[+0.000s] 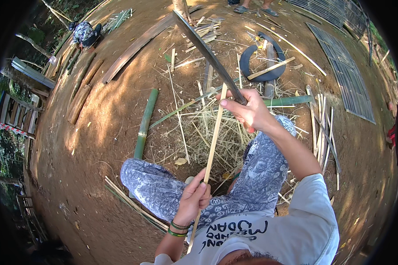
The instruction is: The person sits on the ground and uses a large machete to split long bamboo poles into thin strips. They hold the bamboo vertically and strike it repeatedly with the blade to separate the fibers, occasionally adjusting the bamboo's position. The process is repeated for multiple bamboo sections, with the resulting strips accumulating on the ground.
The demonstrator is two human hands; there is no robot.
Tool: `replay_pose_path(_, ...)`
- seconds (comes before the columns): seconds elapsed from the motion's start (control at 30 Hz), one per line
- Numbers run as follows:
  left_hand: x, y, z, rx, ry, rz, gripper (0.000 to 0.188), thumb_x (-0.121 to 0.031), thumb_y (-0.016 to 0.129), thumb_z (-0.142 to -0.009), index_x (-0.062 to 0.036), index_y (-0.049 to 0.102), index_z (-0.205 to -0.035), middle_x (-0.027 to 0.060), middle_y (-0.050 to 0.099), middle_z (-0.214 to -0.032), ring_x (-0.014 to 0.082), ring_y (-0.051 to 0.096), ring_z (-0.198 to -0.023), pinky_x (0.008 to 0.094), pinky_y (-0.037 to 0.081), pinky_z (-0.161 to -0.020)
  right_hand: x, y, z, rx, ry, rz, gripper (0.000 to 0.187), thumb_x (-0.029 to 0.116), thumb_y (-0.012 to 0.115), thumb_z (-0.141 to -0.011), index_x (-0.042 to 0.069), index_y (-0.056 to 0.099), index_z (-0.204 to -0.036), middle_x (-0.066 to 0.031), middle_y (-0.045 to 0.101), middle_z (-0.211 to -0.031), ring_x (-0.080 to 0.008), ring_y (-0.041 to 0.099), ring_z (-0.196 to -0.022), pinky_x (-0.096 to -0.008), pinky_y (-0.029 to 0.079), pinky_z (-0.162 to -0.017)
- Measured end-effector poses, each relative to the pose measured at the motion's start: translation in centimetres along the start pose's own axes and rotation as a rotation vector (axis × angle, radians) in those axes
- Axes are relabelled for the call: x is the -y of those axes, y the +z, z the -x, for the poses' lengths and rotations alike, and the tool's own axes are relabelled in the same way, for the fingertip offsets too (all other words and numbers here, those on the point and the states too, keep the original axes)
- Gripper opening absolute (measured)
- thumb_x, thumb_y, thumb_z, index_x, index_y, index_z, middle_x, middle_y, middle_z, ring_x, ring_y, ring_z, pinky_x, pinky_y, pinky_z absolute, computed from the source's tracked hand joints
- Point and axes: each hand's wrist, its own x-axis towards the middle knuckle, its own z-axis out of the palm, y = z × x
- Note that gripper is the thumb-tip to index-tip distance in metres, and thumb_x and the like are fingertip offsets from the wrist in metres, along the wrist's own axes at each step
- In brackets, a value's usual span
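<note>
My right hand (248,109) is closed on the lower end of a machete (204,47), whose long dark blade slants up and to the left. A pale, narrow bamboo strip (214,137) runs from my lap up to the blade's base, where my right thumb and fingers are against it. Lower down, my left hand (193,199) is wrapped round the same strip, near my left thigh. The machete's handle is hidden in my right hand. Under the strip, between my legs, lies a heap of bamboo shavings (227,132).
A green bamboo length (144,125) lies left of the heap, split strips (133,205) by my left knee, more strips (321,132) at right. Ahead are a black curved rubber piece (247,66) and a long plank (135,49). A person (86,34) bends far left; another's feet (255,9) stand ahead.
</note>
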Motion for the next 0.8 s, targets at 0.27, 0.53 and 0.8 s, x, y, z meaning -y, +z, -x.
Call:
replay_pose_path(0.27, 0.3, 0.7, -0.2, -0.122, 0.158, -0.338, 0.049, -0.018, 0.042, -0.108, -0.0045, 0.033, -0.155, -0.0059, 0.035, -0.069, 0.0035, 0.030, -0.053, 0.0195, 0.026, -0.047, 0.3, -0.5, -0.8, -0.036, -0.127, -0.112, 0.024, 0.024, 0.075, -0.091, 0.004, 0.065, -0.085, 0.0038, 0.053, -0.054, -0.0030, 0.044, -0.043, -0.0223, 0.029, -0.039)
replay_pose_path(0.53, 0.8, 0.7, -0.1, -0.251, 0.323, -0.507, 0.043, -0.009, 0.051, -0.104, -0.0025, 0.049, -0.146, -0.0049, 0.047, -0.072, 0.0017, 0.038, -0.061, 0.0191, 0.032, -0.053, 0.5, -0.7, -1.1, 0.005, -0.181, -0.173, 0.024, 0.024, 0.074, -0.091, 0.001, 0.067, -0.088, -0.0041, 0.065, -0.068, -0.0035, 0.045, -0.043, -0.0221, 0.031, -0.039)
replay_pose_path(0.8, -1.7, 0.6, 0.6, -0.415, 0.542, -0.872, 0.039, -0.002, 0.061, -0.095, -0.0003, 0.061, -0.134, -0.0002, 0.065, -0.071, 0.0015, 0.044, -0.059, 0.0201, 0.035, -0.052, 1.1, -1.2, -1.2, 0.033, -0.192, -0.244, 0.021, 0.018, 0.071, -0.092, -0.002, 0.068, -0.093, -0.0122, 0.073, -0.080, -0.0030, 0.047, -0.046, -0.0202, 0.035, -0.041)
